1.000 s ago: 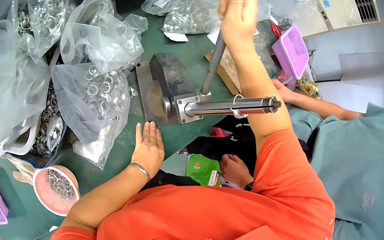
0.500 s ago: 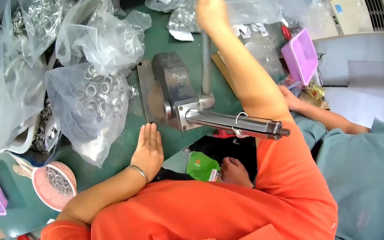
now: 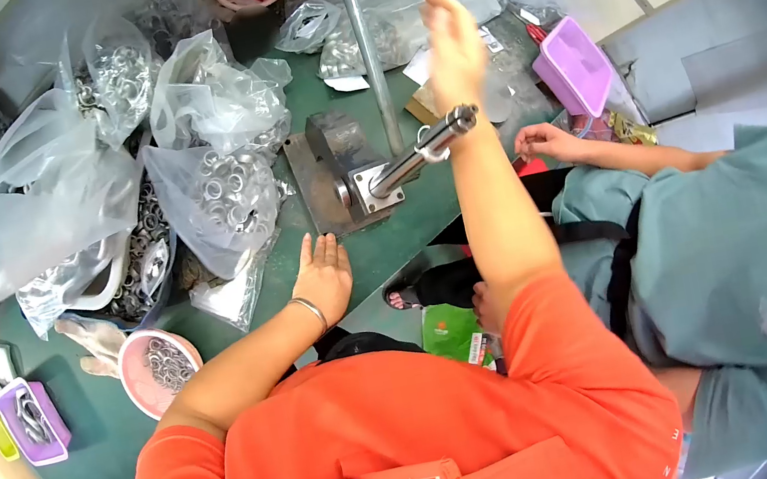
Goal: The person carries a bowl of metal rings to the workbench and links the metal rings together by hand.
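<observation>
Lying open on the counter beside a metal press, the left hand should avoid pinch points; the right hand, open and empty, is apart from the lever.

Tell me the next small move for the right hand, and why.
Probably bring the right hand sideways to close on the long rod: the hand looks open and apart from it, while the left hand lies near the metal base, away from the rod.
</observation>
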{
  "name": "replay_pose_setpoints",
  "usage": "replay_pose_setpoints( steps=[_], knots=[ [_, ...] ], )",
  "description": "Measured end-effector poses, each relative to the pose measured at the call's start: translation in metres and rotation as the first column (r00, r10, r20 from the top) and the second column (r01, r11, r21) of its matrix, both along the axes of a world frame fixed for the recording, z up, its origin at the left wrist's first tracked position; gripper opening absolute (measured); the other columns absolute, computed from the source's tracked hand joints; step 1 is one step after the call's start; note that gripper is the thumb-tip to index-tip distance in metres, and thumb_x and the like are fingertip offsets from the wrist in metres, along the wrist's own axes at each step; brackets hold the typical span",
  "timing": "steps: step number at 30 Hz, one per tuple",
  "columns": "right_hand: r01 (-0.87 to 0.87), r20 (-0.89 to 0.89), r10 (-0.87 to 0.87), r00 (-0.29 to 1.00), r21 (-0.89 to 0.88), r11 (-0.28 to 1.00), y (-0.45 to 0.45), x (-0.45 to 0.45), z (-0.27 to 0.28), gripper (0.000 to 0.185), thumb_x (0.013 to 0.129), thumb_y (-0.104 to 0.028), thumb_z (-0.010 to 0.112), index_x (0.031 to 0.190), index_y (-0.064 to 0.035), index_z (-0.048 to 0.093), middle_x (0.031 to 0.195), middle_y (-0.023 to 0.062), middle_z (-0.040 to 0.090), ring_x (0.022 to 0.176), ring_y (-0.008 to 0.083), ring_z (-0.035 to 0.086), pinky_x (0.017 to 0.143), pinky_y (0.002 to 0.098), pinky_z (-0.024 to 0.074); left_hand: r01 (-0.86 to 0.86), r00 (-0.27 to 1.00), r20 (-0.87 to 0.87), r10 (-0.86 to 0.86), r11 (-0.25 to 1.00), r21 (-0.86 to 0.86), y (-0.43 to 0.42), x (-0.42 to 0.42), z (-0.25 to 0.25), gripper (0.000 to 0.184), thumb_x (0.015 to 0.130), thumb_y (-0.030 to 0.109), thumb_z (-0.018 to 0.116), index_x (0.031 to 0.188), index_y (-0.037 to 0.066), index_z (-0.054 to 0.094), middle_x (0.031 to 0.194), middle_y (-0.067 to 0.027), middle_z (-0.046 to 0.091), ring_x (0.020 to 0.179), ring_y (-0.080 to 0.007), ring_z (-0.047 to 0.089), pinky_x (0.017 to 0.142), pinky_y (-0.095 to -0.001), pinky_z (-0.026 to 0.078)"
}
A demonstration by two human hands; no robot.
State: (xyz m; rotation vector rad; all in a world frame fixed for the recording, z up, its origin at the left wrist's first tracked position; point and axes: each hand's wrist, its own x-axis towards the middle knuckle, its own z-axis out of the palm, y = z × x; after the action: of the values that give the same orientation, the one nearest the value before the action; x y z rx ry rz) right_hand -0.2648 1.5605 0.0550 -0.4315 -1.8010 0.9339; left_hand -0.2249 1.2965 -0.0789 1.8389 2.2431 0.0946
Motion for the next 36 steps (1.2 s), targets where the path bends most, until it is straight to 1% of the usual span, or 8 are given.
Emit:
replay_pose_setpoints(
  steps=[2, 4, 8, 24, 26, 31, 34, 36],
  knots=[
    [-0.191, -0.135, 0.148, 0.98, -0.409, 0.893, -0.043, 0.057, 0.023, 0.024, 0.09, -0.02, 0.044, 0.103, -0.0028, 0.055, 0.088, 0.0029, 0.056, 0.074, 0.0094, 0.051, 0.066, 0.0223, 0.0414, -0.066, 0.984, 0.169, 0.047, 0.992, 0.109, -0.009, -0.004, 0.008, 0.043, 0.071, 0.005, 0.05, 0.112, -0.006, 0.046, 0.118, -0.0206, 0.047, 0.116, -0.0289, 0.041, 0.101, -0.051, 0.015],
    [-0.301, -0.103, 0.283, 0.954, -0.287, 0.909, -0.081, 0.084, 0.024, 0.024, 0.085, -0.016, 0.052, 0.103, -0.0002, 0.053, 0.086, 0.0025, 0.053, 0.074, 0.0087, 0.049, 0.063, 0.0214, 0.0404, -0.066, 0.966, 0.258, 0.022, 0.984, 0.164, -0.026, -0.006, 0.026, 0.04, 0.072, 0.005, 0.05, 0.111, -0.004, 0.047, 0.117, -0.0185, 0.048, 0.115, -0.0284, 0.042, 0.101, -0.0515, 0.016],
    [-0.182, -0.092, 0.16, 0.983, -0.344, 0.921, -0.121, 0.087, 0.018, 0.037, 0.068, 0.0, 0.068, 0.101, 0.0025, 0.053, 0.089, 0.0035, 0.052, 0.077, 0.0093, 0.051, 0.063, 0.021, 0.0434, -0.095, 0.895, 0.446, -0.01, 0.973, 0.211, -0.063, -0.001, 0.057, 0.036, 0.074, 0.006, 0.053, 0.109, 0.0, 0.049, 0.113, -0.014, 0.052, 0.114, -0.0271, 0.044, 0.099, -0.0528, 0.018],
    [0.18, -0.136, -0.191, 0.972, -0.085, 0.98, -0.135, 0.081, 0.024, 0.037, 0.068, -0.004, 0.068, 0.1, 0.0026, 0.052, 0.08, 0.0057, 0.06, 0.067, 0.0097, 0.055, 0.064, 0.0219, 0.0448, -0.129, 0.898, 0.44, -0.004, 0.953, 0.273, -0.148, -0.006, 0.076, 0.031, 0.075, 0.008, 0.055, 0.105, 0.003, 0.051, 0.108, -0.0131, 0.055, 0.112, -0.0289, 0.045, 0.095, -0.0561, 0.022],
    [0.095, -0.1, -0.115, 0.988, -0.179, 0.979, -0.133, 0.086, 0.03, 0.04, 0.068, -0.006, 0.07, 0.101, 0.0017, 0.05, 0.082, 0.0062, 0.06, 0.069, 0.0101, 0.055, 0.063, 0.0208, 0.0437, -0.125, 0.902, 0.431, -0.008, 0.952, 0.28, -0.149, -0.007, 0.078, 0.031, 0.075, 0.008, 0.055, 0.105, 0.003, 0.051, 0.108, -0.013, 0.055, 0.112, -0.0288, 0.045, 0.095, -0.0561, 0.022],
    [-0.095, -0.14, 0.022, 0.99, -0.541, 0.836, -0.08, 0.088, 0.023, 0.032, 0.09, -0.029, 0.042, 0.104, -0.0015, 0.051, 0.094, 0.0067, 0.061, 0.088, 0.0141, 0.054, 0.071, 0.0248, 0.0409, -0.147, 0.909, 0.417, 0.008, 0.942, 0.302, -0.149, -0.005, 0.088, 0.027, 0.074, 0.007, 0.054, 0.101, 0.003, 0.054, 0.106, -0.0124, 0.056, 0.109, -0.028, 0.047, 0.094, -0.055, 0.023],
    [0.025, 0.249, 0.212, 0.945, -0.703, 0.711, -0.028, 0.056, -0.001, 0.028, 0.089, -0.024, 0.043, 0.105, -0.0027, 0.052, 0.1, 0.0093, 0.058, 0.091, 0.0159, 0.053, 0.074, 0.0284, 0.0402, -0.156, 0.913, 0.408, 0.027, 0.945, 0.287, -0.152, -0.003, 0.087, 0.027, 0.074, 0.007, 0.055, 0.1, 0.003, 0.054, 0.104, -0.0118, 0.057, 0.108, -0.0279, 0.048, 0.095, -0.054, 0.024],
    [0.007, 0.281, 0.283, 0.917, -0.721, 0.692, -0.003, 0.031, -0.021, 0.033, 0.087, -0.028, 0.047, 0.107, -0.0023, 0.05, 0.103, 0.0102, 0.056, 0.095, 0.0184, 0.051, 0.079, 0.0317, 0.0385, -0.205, 0.9, 0.432, 0.066, 0.936, 0.285, -0.155, 0.001, 0.088, 0.027, 0.074, 0.007, 0.055, 0.1, 0.003, 0.054, 0.104, -0.0115, 0.057, 0.108, -0.0277, 0.048, 0.095, -0.0535, 0.024]
  ],
)
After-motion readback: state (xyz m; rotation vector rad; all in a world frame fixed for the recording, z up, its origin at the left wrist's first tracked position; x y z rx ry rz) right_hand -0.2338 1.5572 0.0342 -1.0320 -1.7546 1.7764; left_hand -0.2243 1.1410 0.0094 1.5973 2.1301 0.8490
